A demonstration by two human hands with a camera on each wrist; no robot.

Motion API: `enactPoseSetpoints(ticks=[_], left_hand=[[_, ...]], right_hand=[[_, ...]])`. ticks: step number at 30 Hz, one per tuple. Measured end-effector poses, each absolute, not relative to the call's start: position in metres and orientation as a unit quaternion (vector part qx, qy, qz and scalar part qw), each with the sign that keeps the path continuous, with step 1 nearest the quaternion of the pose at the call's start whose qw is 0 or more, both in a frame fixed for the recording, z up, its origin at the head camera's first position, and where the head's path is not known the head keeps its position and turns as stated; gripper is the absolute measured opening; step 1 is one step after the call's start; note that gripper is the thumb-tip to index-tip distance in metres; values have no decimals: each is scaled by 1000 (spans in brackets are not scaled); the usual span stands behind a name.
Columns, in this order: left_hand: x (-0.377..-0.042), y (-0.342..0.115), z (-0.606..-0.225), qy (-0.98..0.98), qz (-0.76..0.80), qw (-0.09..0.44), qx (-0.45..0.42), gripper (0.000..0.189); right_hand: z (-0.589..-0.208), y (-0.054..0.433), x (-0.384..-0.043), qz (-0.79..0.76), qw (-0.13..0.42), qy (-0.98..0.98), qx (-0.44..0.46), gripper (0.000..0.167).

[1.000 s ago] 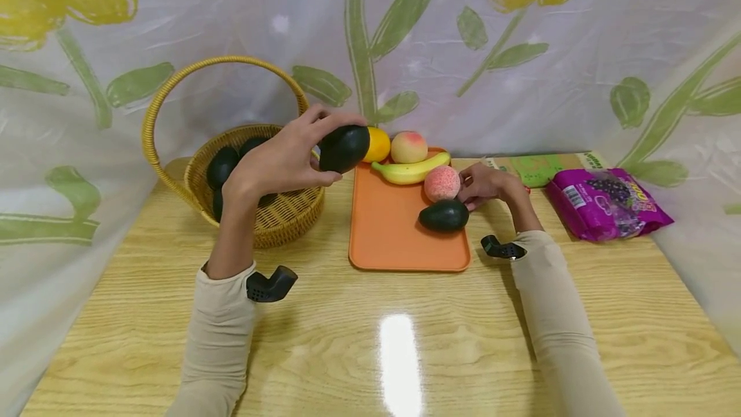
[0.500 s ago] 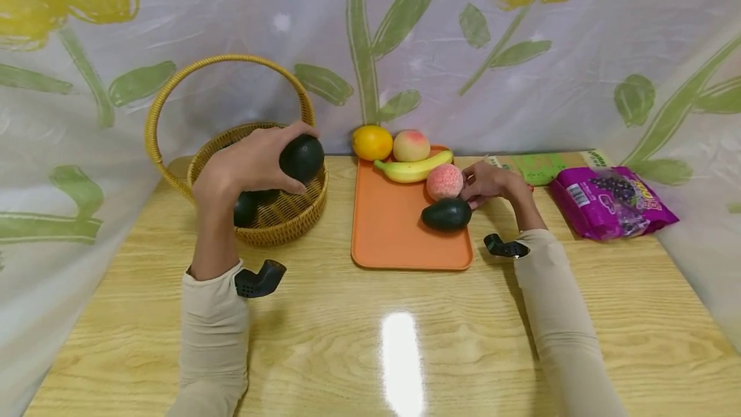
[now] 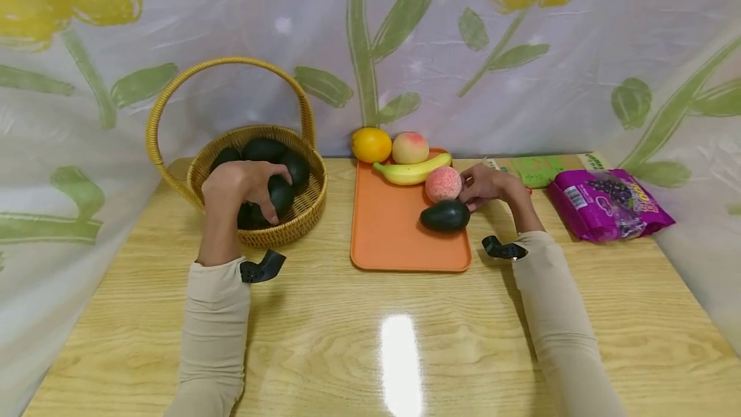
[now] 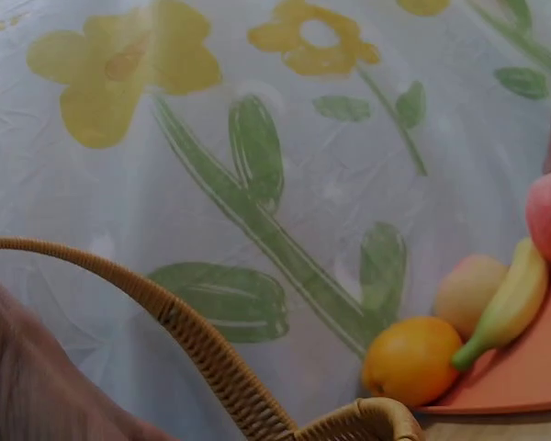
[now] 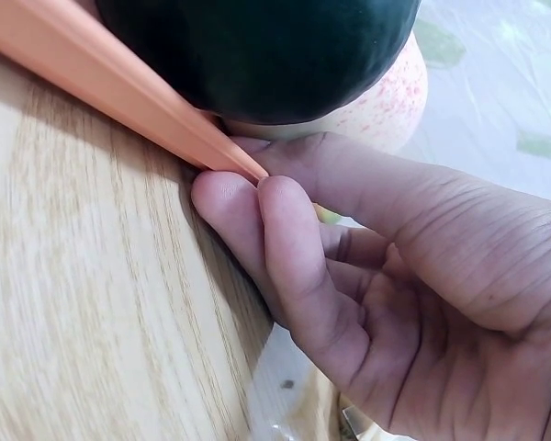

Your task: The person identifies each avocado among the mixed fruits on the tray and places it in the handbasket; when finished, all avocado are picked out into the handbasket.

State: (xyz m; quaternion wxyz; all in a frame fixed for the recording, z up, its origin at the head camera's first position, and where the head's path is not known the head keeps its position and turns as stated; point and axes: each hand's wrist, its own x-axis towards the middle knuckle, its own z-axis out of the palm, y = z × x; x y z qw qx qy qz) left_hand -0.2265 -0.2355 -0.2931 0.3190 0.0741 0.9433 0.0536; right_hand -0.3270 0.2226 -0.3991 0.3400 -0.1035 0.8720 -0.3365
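Observation:
In the head view my left hand [image 3: 240, 183] reaches into the wicker basket [image 3: 292, 229], its fingers and thumb around a dark avocado [image 3: 280, 197]. Several other avocados [image 3: 264, 148] lie in the basket, partly hidden by the hand. My right hand [image 3: 487, 184] pinches the right rim of the orange tray [image 3: 393, 240]; the right wrist view shows thumb and fingertips at the tray edge [image 5: 119, 78]. Close to that hand, on the tray, lie an avocado [image 3: 444, 216] and a speckled pink peach [image 3: 443, 184]. The left wrist view shows little of the left hand [image 4: 28, 377].
Toward the tray's back are a banana [image 3: 413, 171], a pale peach [image 3: 410, 148] and an orange [image 3: 372, 145]. A purple grape packet [image 3: 608, 204] and a green-and-brown packet [image 3: 541, 169] lie at right. The basket handle [image 3: 153, 127] arches high. A patterned curtain [image 3: 428, 69] hangs behind the table.
My left hand has carried the avocado leftward from beside the orange, then down into the basket. The right hand has stayed at the tray's rim.

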Motion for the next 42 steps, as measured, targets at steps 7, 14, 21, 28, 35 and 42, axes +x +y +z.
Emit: enactPoseSetpoints(ticks=[7,14,21,28,35,42], left_hand=[[-230,-232,-296,943,42,325,47,73],[-229,-231,-297,944,62,322,13,64],[-227,-233,-297,944,74,321,11,69],[-228,-231,-296,947,63,315,23,72],[-230,-227,-298,954,40,296,40,75],[-229,-217,-292,961,38,262,78,72]], right_hand=[[-397,221,-326,-348,339,868,-102,26],[-398,222,-326,-348,343,867,-96,24],[-400,222,-326,-351,346,865,-99,27],[-403,223,-328,-351,334,868,-106,23],[-403,221,-328,-333,326,876,-126,23],[-402,222,-328,-348,336,868,-108,20]])
